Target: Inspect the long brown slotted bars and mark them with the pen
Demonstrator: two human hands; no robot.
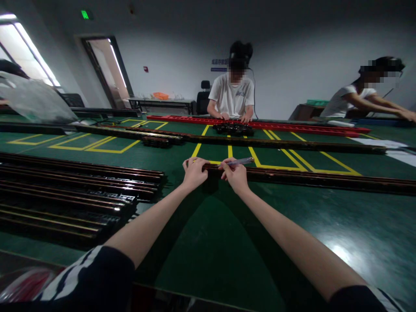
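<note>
In the head view, a long dark rail with coppery edges (292, 177) lies across the green table, running from my hands to the right side. My left hand (194, 174) is closed on the rail's left end, fingers over the top. My right hand (236, 177) grips a slim pen-like tool with a pale translucent body (242, 161), its back end pointing right. The tool's front end lies low over the rail near my left fingers; whether it touches is too small to tell.
Several similar dark rails (81, 182) lie stacked at the left. Beyond my hands lie another long dark rail (292, 144), a red slotted rail (312, 127) and a black part (232, 129) near a co-worker's hands. Yellow tape marks the green table (208, 251). Another person works at the right.
</note>
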